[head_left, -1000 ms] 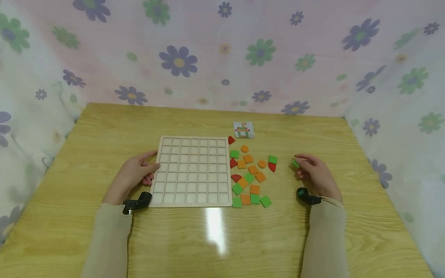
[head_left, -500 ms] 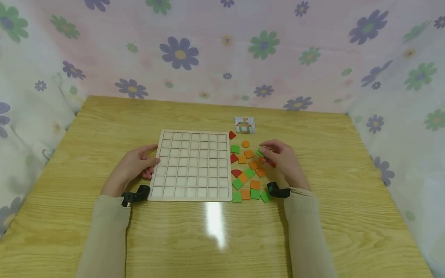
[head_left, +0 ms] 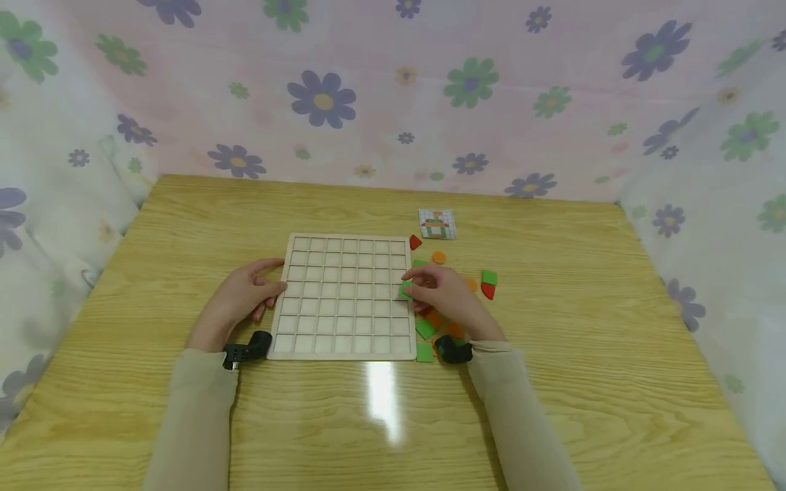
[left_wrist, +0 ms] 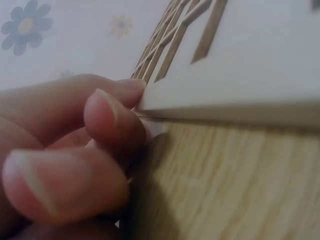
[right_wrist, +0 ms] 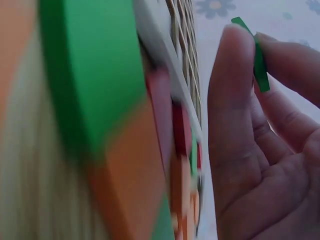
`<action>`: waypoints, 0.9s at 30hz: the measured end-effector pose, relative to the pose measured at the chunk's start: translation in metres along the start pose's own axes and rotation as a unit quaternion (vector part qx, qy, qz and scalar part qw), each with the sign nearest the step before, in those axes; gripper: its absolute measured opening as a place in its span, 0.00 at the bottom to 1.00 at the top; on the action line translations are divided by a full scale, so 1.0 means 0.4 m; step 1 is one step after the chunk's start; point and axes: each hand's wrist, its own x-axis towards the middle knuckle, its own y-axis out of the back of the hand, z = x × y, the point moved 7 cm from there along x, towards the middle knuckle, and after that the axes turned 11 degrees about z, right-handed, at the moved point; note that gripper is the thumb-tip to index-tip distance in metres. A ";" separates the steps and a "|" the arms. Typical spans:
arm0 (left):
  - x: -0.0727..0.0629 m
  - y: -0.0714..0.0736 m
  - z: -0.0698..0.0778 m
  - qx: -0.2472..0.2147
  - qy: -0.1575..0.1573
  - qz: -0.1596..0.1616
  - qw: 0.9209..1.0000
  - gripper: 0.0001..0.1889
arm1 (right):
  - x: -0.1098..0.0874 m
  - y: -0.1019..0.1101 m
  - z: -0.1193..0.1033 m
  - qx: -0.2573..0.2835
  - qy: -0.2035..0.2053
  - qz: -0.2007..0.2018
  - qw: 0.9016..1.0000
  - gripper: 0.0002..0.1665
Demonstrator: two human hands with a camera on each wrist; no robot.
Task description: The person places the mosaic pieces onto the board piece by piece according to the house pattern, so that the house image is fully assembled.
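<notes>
A pale wooden grid board [head_left: 344,356] with bare square cells lies flat on the table. My left hand [head_left: 241,294] rests at the board's left side, its index finger and thumb touching the edge; in the left wrist view an index fingertip [left_wrist: 134,86] meets the board's side. Between thumb and forefinger, my right hand [head_left: 451,294] pinches a green square tile [head_left: 406,290] over the board's right edge. The right wrist view shows this green tile [right_wrist: 260,62] held edge-on, off the table. Under and around the right hand lie loose tiles, partly hidden by it.
Loose tiles lie right of the board, among them an orange disc [head_left: 439,257], a red piece [head_left: 415,243] and a green square [head_left: 424,352]. Farther right, another green square [head_left: 489,277] touches a red quarter-round [head_left: 488,291]. A small printed pattern card [head_left: 437,224] lies behind them.
My right hand has moved left with the green square tile, from the table right of the loose pieces to the board's right edge. The left hand has stayed at the board's left side.
</notes>
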 end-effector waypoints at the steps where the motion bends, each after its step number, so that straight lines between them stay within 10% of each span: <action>1: 0.001 -0.001 0.000 0.001 -0.001 0.002 1.000 0.32 | 0.002 -0.012 -0.005 -0.008 0.006 -0.004 1.000 0.18; 27: 0.002 -0.010 0.013 0.024 0.000 0.022 0.999 0.33 | -0.007 -0.291 -0.147 -0.162 0.121 -0.114 0.973 0.10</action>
